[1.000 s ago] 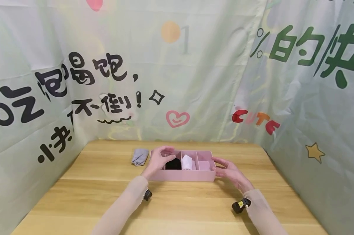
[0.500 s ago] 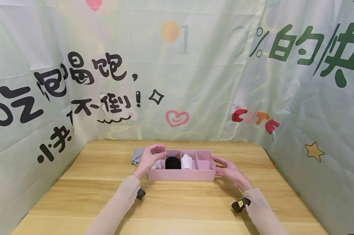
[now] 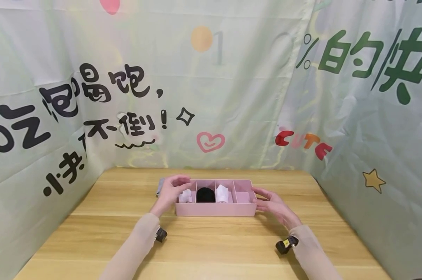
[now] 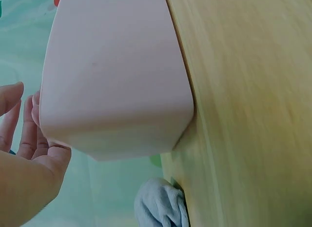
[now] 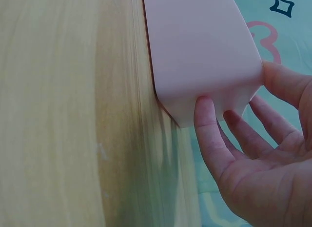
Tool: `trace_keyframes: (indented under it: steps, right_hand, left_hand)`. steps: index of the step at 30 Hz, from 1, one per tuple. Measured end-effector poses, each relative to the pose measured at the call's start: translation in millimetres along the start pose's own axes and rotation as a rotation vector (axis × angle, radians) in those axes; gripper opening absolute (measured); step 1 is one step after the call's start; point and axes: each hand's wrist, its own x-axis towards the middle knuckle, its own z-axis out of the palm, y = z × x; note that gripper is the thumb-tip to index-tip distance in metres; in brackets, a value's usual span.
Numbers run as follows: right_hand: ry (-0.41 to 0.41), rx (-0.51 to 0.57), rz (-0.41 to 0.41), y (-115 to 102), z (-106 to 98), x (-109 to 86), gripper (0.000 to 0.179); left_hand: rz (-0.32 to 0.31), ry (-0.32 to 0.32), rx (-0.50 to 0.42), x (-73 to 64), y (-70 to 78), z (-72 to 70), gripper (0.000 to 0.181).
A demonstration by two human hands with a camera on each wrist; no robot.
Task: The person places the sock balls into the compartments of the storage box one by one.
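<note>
A long pink divided box stands toward the back of the table. A crumpled white cloth lies in its leftmost compartment, a round black bundle beside that, and a rolled white cloth in the third. The last compartment shows only pink surfaces. My left hand is at the box's left end, fingers loosely bent near the rim and nothing in them. On the right end wall, the fingertips of my right hand touch the box, with the thumb at its upper edge.
A grey cloth bundle lies on the table just left of the box, mostly hidden behind my left hand in the head view. Printed fabric walls enclose the wooden table at the back and on both sides.
My left hand has moved left from over the black bundle to the box's left end, uncovering the left compartment and covering most of the grey cloth. My right hand stays in place.
</note>
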Motion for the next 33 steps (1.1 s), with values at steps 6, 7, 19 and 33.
trace_keyframes:
  steps: [6, 7, 19, 33]
  right_hand:
    - [0.005, 0.004, 0.008, -0.5, 0.0, 0.2, 0.062]
    - [0.005, 0.005, 0.008, -0.5, -0.1, 0.2, 0.063]
    - [0.007, 0.016, 0.011, 0.9, -0.9, 1.9, 0.063]
    - [0.015, 0.012, 0.009, -0.2, 0.2, 1.1, 0.062]
  left_hand:
    - [-0.020, 0.028, -0.029, -0.9, -4.7, -10.3, 0.032]
    - [-0.024, 0.032, -0.035, -0.5, -6.1, -12.2, 0.033]
    - [-0.100, 0.084, -0.072, 3.2, -13.3, -37.7, 0.025]
    - [-0.227, 0.176, -0.075, 8.9, -32.4, -74.1, 0.039]
